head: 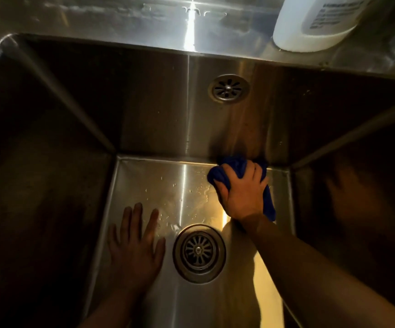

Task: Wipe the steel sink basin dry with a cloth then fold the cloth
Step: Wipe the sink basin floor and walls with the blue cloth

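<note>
- white plastic bottle (310,22), top right: upper part cut off by the frame edge; label print blurred, unreadable.
- bunched blue cloth (235,165): mostly covered by the right hand (243,192); only its edges show.
- steel sink basin (38,162): side walls in deep shadow; surface condition cannot be told.
- left hand (136,252): dim; contact with the basin floor cannot be told.

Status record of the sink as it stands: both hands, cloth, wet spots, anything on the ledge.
right hand: grips the bunched blue cloth against the back wall, far right of the basin floor
left hand: flat, fingers straight, left of the floor drain
water: droplets on the floor between the hands
folding: not yet done
ledge: white bottle, far right
</note>
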{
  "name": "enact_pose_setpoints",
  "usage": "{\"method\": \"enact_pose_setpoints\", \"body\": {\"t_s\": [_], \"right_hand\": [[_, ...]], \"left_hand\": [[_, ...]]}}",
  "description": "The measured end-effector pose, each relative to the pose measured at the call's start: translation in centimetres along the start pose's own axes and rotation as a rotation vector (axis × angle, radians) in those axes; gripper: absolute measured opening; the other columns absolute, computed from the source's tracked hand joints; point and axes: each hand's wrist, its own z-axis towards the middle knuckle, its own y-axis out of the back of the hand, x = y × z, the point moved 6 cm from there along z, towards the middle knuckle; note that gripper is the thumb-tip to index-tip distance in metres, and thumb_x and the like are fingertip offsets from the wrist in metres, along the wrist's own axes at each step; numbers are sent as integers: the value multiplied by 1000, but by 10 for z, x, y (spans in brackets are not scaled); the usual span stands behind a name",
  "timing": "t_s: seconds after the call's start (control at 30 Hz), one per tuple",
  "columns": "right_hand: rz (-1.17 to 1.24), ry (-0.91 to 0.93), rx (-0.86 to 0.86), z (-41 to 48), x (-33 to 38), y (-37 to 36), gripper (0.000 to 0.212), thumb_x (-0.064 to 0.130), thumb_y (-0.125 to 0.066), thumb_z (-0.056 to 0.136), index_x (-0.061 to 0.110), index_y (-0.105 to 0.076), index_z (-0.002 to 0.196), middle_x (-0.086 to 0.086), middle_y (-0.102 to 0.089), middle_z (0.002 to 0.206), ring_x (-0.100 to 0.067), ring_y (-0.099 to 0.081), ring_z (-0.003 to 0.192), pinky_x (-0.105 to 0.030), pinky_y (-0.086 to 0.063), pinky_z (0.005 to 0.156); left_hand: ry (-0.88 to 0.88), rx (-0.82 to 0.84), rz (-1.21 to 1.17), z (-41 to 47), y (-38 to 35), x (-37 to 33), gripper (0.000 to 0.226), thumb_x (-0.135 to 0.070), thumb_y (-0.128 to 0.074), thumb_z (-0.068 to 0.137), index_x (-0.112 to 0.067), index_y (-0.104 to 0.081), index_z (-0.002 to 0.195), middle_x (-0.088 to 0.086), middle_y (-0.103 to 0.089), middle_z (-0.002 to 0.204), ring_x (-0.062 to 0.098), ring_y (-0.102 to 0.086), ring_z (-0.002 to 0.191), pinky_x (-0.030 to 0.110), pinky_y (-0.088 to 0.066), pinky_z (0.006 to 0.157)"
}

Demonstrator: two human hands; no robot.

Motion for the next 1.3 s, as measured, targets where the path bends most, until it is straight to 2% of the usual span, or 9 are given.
{"method": "enact_pose_setpoints", "body": {"t_s": [0.17,0.33,0.5,0.63,0.7,0.73,0.8,0.97,1.3], "right_hand": [[52,-11,38,-5,-6,18,51,52,-38,89,29,-47,134,-22,-43,131,-37,-34,120,-59,-26,101],[203,-90,-218,-102,-20,67,42,46,-40,84,28,-46,122,-24,-48,109,-36,-40,101,-55,-44,83],[238,-237,336,-191,-34,26,19,41,-44,92,38,-57,105,9,-63,110,-17,-52,119,-12,-33,86],[247,-339,499,-224,-40,-5,45,37,-40,97,20,-42,139,5,-44,147,-12,-38,135,-27,-20,110],[296,-386,345,-237,-33,1,72,20,-72,61,26,-55,131,18,-46,143,-9,-43,131,-43,-30,106],[331,-391,244,-248,-36,3,90,30,-77,45,32,-52,132,27,-41,142,-3,-39,132,-45,-34,101],[163,-195,197,-238,-35,2,107,35,-81,47,33,-36,143,22,-29,151,-1,-18,142,-36,-36,97],[-53,59,216,-190,-46,-9,65,56,-50,69,36,-49,131,-23,-40,146,-42,-30,133,-54,-51,80],[-48,-236,-178,2,-63,19,40,33,-60,81,16,-47,116,-27,-46,120,-45,-45,108,-61,-35,90]], "left_hand": [[-3,3,-3,1,-9,5,70,-54,-37,82,-33,-27,148,4,-12,161,26,-12,147,57,-16,109],[-6,3,6,1,-14,8,70,-54,-36,83,-35,-24,149,3,-10,161,25,-10,148,56,-13,110],[18,31,1,2,-16,10,68,-54,-36,83,-37,-25,148,1,-7,161,24,-8,148,55,-12,111],[11,13,-9,2,-12,7,68,-53,-35,83,-35,-26,148,2,-9,161,24,-8,148,55,-13,110],[13,2,-18,2,-8,5,67,-53,-34,84,-34,-28,147,3,-12,161,24,-9,148,55,-14,110],[17,-3,-23,2,-7,5,66,-53,-34,84,-33,-29,147,4,-13,160,24,-9,148,55,-14,110],[17,-12,-29,1,-4,3,66,-52,-34,84,-32,-31,146,5,-14,160,25,-10,148,55,-14,110],[6,-9,-37,2,4,-2,66,-49,-36,83,-28,-35,145,9,-21,158,28,-15,146,57,-19,108],[-3,-1,-25,1,-7,5,65,-57,-24,88,-36,-20,149,3,-9,161,25,-8,148,55,-15,109]]}}
